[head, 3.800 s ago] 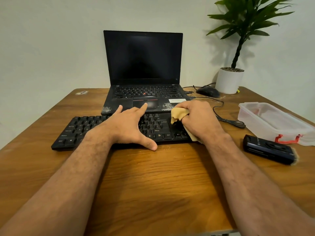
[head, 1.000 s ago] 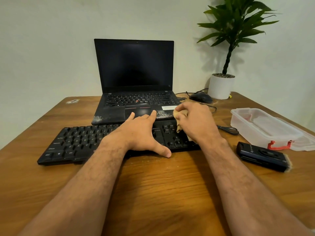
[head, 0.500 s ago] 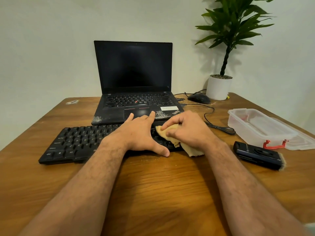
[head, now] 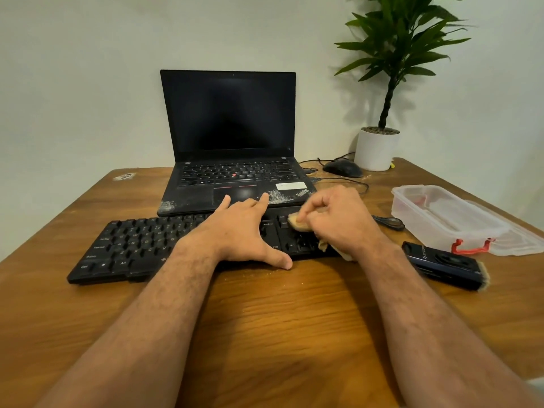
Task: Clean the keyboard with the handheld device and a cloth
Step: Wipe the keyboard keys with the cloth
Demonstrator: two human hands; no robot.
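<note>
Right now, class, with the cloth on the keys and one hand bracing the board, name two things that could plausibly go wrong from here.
1. The right hand rubs the cloth on the right end of the keyboard; it might snag and lift a keycap.
2. Crumbs lie on the table beside the left hand; wiping may push more grit off the keys towards the dusty laptop.

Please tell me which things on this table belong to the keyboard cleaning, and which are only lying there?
Part of the job:
keyboard
cloth in the right hand
left hand steadying the keyboard
handheld device, set aside on the table

Only lying there:
laptop
mouse
potted plant
plastic container
</note>
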